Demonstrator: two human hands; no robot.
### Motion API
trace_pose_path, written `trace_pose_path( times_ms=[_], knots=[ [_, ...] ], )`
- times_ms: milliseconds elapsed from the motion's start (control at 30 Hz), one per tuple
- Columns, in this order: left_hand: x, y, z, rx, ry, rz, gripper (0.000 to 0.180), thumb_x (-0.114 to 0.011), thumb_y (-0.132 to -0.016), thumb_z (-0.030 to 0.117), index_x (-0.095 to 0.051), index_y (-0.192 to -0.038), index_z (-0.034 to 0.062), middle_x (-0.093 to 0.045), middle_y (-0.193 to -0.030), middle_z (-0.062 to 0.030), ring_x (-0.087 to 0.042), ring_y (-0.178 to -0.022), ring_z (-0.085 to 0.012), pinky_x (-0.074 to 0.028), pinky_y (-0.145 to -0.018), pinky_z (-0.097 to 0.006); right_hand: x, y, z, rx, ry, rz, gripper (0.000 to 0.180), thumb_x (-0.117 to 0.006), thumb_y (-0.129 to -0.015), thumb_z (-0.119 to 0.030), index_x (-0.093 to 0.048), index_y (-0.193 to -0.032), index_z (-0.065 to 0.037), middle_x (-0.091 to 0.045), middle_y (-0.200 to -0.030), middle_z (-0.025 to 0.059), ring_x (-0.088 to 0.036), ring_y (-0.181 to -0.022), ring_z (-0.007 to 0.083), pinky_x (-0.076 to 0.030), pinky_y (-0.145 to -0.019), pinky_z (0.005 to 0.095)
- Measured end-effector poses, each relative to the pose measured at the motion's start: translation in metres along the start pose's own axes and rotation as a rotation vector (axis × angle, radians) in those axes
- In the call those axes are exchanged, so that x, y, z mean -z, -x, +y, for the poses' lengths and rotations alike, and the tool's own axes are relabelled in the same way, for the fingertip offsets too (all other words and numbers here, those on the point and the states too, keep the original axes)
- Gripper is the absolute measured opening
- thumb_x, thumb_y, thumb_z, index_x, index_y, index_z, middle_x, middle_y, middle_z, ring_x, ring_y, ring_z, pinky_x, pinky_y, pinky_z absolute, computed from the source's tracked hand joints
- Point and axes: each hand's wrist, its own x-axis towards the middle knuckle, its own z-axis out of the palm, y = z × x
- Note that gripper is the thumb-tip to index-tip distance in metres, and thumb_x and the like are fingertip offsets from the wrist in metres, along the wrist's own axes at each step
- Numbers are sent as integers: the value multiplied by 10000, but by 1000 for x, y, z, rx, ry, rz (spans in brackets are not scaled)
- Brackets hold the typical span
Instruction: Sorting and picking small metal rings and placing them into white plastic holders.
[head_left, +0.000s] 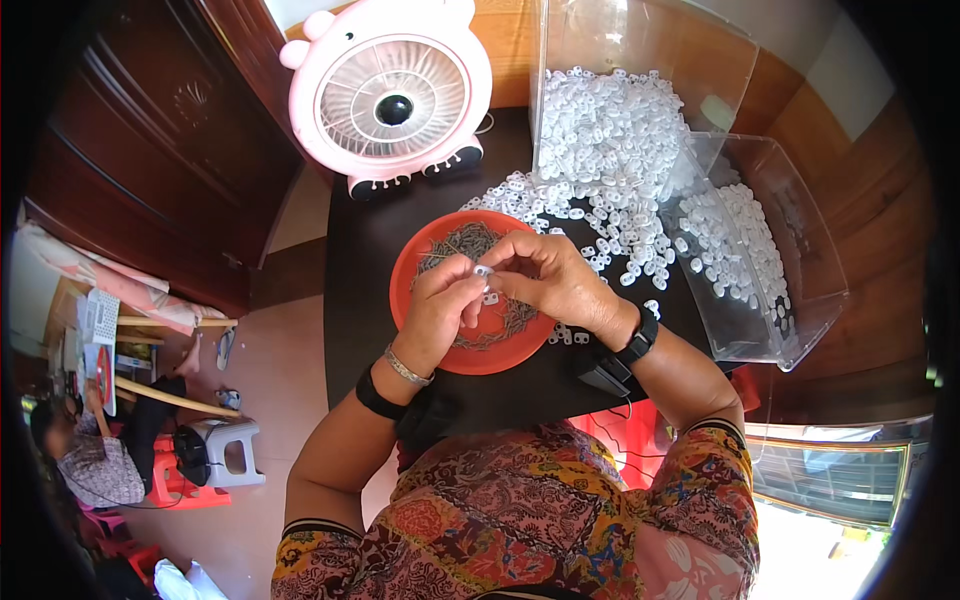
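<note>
Above a red-orange bowl (pixel 505 358), my two hands meet in a pinch. Between my left hand (pixel 436 308) and my right hand (pixel 562 282) is a small white oval plastic piece with holes (pixel 482 271), held at the fingertips of both. Another white piece (pixel 490 298) shows just below it; whether it is held or lies in the bowl, I cannot tell. Thin grey metal pieces, like screws or pins (pixel 466 240), fill part of the bowl. Many loose white pieces (pixel 620 235) are spread on the dark table (pixel 355 260) beyond my right hand.
A pink animal-shaped fan (pixel 395 110) stands at the far left of the table. A tall clear box (pixel 640 30) and a tipped clear bin (pixel 815 300) hold more white pieces. A dark box-shaped object (pixel 603 375) sits by my right wrist. Another person (pixel 100 465) sits at left near stools.
</note>
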Motion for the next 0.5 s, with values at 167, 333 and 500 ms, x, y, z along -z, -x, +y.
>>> trace_pose_path(
  times_ms=[167, 333, 500],
  knots=[
    [1, 1, -4, -11, 46, 15, 180, -536, -883, 170, -536, -760, 39, -536, -648, -6, -478, -525, -58, -364, -466, -205, -5, 2, -8, -16, 108, 14, 191, -685, -830, -41, -621, -1009, -21, -652, -868, 24, -600, -797, 70, -500, -710, 235],
    [-8, 3, -1, 16, 48, 72, 190, -525, -898, 180, -583, -817, 19, -552, -662, -14, -498, -552, -64, -399, -513, -204, -14, 2, -17, 242, 515, 65, 259, -712, -757, -43, -598, -989, -16, -629, -826, 95, -642, -721, 198, -519, -652, 305],
    [-7, 2, -3, 43, 73, 89, 230, -499, -924, 198, -612, -855, 10, -590, -689, -28, -538, -584, -80, -435, -564, -208, -14, 3, -12, 389, 766, 119, 294, -711, -723, -70, -590, -987, -21, -627, -847, 142, -630, -746, 320, -515, -667, 372]
  ],
)
